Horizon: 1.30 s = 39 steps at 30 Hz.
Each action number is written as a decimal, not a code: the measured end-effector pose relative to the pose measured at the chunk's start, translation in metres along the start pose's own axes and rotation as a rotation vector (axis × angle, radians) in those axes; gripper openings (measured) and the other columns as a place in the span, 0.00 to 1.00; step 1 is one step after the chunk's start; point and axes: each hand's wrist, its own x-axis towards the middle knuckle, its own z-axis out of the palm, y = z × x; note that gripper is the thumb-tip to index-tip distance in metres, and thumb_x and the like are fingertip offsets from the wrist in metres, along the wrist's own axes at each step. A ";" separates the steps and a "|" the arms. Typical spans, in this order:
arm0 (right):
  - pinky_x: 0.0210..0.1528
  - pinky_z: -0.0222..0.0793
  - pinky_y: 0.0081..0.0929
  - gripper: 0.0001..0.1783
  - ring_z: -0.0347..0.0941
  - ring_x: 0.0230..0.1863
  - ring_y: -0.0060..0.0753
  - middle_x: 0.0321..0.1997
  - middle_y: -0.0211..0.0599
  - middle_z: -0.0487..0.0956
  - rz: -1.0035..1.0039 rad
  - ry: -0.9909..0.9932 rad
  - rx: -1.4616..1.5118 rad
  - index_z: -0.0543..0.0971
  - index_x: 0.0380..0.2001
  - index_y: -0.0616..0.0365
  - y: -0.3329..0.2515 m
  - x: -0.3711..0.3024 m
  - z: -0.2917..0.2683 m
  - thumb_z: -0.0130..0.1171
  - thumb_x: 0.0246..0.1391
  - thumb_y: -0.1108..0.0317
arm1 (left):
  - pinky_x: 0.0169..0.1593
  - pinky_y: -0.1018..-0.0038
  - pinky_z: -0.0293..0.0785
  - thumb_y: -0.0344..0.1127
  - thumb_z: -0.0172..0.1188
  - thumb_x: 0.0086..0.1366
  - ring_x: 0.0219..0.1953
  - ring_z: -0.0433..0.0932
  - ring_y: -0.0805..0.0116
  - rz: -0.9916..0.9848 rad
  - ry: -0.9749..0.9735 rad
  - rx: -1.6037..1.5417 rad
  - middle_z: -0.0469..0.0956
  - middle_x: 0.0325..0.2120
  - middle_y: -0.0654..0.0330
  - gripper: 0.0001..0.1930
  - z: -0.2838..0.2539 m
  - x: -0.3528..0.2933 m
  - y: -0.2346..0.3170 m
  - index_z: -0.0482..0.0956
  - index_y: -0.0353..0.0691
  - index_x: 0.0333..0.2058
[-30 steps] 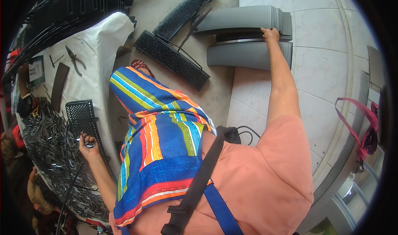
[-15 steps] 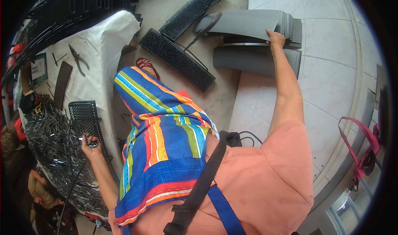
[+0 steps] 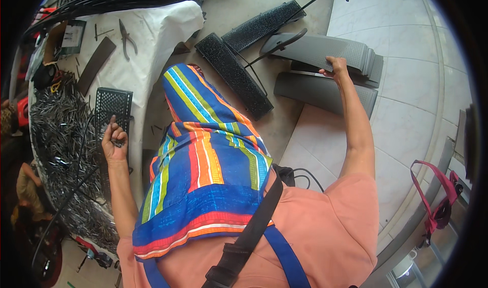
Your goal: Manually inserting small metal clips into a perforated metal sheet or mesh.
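Note:
My right hand (image 3: pixel 336 67) is at the near edge of a stack of curved grey perforated sheets (image 3: pixel 351 52), its fingers closed on the top sheet's edge. A second stack of grey sheets (image 3: pixel 317 92) lies just nearer. My left hand (image 3: pixel 116 141) is raised over the table at the left, fingers curled around small metal pieces and the index finger stretched out. What exactly lies in that palm is partly hidden. Beneath it rests a black perforated panel (image 3: pixel 114 102), beside a large heap of small dark metal strips (image 3: pixel 61 115).
Pliers (image 3: pixel 127 39) and a dark curved strip (image 3: pixel 96 64) lie on the white-covered table (image 3: pixel 152 29). Black mesh panels (image 3: pixel 234 74) with a bent rod handle (image 3: pixel 279 46) are on the floor. A pink strap (image 3: pixel 439 196) hangs at right. Another person (image 3: pixel 30 186) is at lower left.
The view has shifted, moving the table and sheets rightward and lower in it. My right hand has shifted along the stack's near edge; my left index finger has straightened, still over the black panel.

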 end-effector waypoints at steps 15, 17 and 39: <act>0.10 0.64 0.28 0.11 0.68 0.12 0.29 0.14 0.36 0.70 -0.289 -0.366 -1.013 0.72 0.19 0.72 -0.118 -0.312 0.066 0.54 0.43 0.70 | 0.21 0.81 0.65 0.26 0.61 0.55 0.17 0.68 0.77 -0.147 -0.395 0.452 0.76 0.25 0.57 0.07 0.128 -0.001 -0.101 0.73 0.41 0.33; 0.11 0.65 0.28 0.11 0.69 0.12 0.30 0.15 0.36 0.71 -0.374 -0.353 -1.035 0.73 0.20 0.72 -0.103 -0.312 0.077 0.55 0.42 0.71 | 0.19 0.81 0.65 0.26 0.63 0.54 0.16 0.69 0.77 -0.131 -0.373 0.529 0.77 0.23 0.56 0.08 0.136 -0.022 -0.108 0.74 0.38 0.33; 0.21 0.69 0.36 0.12 0.74 0.14 0.39 0.14 0.48 0.73 -0.477 -0.939 -1.179 0.76 0.21 0.71 -0.018 -0.228 0.293 0.57 0.41 0.68 | 0.41 0.63 0.76 0.32 0.61 0.49 0.37 0.78 0.49 0.961 -0.448 1.285 0.78 0.34 0.51 0.16 0.134 0.005 -0.155 0.76 0.36 0.39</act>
